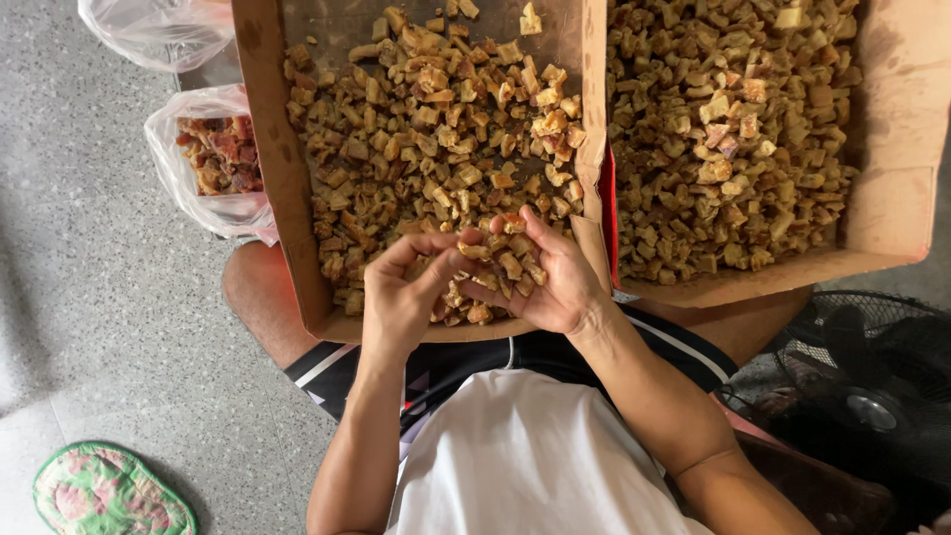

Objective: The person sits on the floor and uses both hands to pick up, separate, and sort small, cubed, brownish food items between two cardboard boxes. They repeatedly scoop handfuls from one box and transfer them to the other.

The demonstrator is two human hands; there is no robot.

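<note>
Right hand (pixel 550 282) palm up, cupped, fingers half curled around a small heap of brown chunks (pixel 503 260), rough, irregular, dry-looking cubes, tan to dark brown. Left hand (pixel 406 287) just beside it, thumb and forefinger pinched together on one chunk at the edge of that heap, other fingers bent loosely. Both hands over the near edge of the left cardboard box (pixel 287 188), shallow, brown, greasy-stained walls, resting on the person's knees. Box floor partly bare and dark at the top, the rest covered in the same crumbly pieces. Second cardboard box (pixel 897 149) touching it on the right, filled fuller with the same chunks, a few paler cubes mixed in. Thin clear plastic bag (pixel 183 168) on the floor left of the boxes, holding reddish-brown scraps. Another crinkled plastic bag (pixel 149 30) above it, contents unclear. Speckled grey stone floor (pixel 89 297). Green and pink patterned slipper (pixel 109 490) bottom left. Black fan (pixel 867 386) with wire grille at right. White shirt (pixel 525 456), dark striped shorts (pixel 446 372)
</note>
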